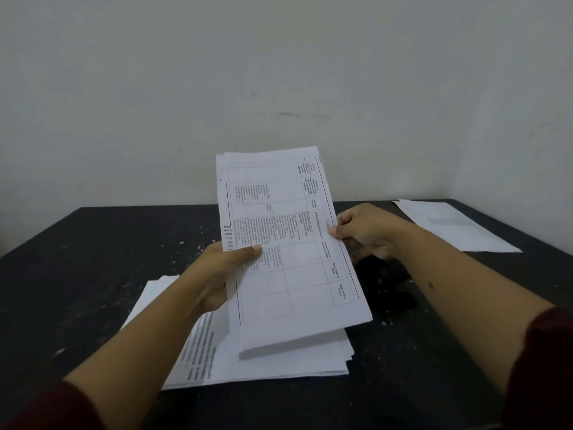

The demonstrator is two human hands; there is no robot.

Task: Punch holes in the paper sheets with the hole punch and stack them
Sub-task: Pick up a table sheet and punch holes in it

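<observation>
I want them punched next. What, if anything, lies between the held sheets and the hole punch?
Nothing visible does. The held sheets, gripped by the left hand and right hand, hang directly above the dark hole punch, which they partly hide.

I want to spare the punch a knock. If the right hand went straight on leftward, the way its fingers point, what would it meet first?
The held sheets, which the right hand already pinches at their edge. The dark hole punch seems lower, probably off that line, though depth is unclear.
</observation>
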